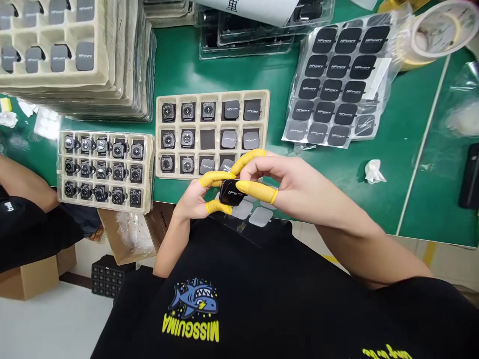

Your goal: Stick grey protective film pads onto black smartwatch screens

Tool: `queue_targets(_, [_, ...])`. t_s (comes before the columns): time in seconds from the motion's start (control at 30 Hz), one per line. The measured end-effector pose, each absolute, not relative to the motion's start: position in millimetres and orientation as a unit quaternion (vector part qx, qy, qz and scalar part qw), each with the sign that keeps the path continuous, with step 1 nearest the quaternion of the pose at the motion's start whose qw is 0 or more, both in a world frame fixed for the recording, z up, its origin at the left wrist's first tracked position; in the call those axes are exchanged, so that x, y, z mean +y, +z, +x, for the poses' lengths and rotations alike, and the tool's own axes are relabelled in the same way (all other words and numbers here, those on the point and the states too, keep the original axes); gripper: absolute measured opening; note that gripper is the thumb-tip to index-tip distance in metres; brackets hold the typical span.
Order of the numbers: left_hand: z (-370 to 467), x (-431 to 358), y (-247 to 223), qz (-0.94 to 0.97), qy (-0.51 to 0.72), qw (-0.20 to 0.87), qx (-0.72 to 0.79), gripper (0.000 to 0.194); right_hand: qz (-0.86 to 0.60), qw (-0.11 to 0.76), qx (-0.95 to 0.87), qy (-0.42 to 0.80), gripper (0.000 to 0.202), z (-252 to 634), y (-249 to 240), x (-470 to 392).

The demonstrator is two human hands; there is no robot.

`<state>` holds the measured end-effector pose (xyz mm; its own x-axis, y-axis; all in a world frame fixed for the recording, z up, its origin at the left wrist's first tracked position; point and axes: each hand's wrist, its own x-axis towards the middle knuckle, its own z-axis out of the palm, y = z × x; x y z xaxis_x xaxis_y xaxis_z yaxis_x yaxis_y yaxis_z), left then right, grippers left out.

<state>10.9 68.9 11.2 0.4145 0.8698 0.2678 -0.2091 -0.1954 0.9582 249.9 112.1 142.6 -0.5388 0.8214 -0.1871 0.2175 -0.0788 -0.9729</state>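
Black shirt point(277, 294) foremost, left hand point(195, 199) and right hand point(290, 184) pinch between their fingers a watch point(229, 196), probably light, stiff, slick-faced, best held by its edges.

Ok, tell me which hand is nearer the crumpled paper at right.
Right. The right hand is left of the crumpled paper; the left hand lies farther left.

Partly covered and cut-off things at the green worktop point(179, 65)
The right hand point(279, 174)'s yellow-sheathed thumb point(260, 191) hides part of the glossy black square piece point(228, 193), whose underside is out of sight; fingers cover the lower right of the beige moulded tray point(266, 114). Picture edges cut the tall beige tray stack point(123, 75), the white printed sheet point(254, 10), the co-worker's arm point(26, 184) and the yellow script point(389, 352).
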Motion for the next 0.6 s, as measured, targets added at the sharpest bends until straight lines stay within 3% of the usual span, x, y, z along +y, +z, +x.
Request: queue_targets(0.6, [9.0,65.3,9.2,0.584,0.459,0.606,0.285,0.078,-0.428,0.249,-0.625,0.603,0.024,246.0,134.8,109.9])
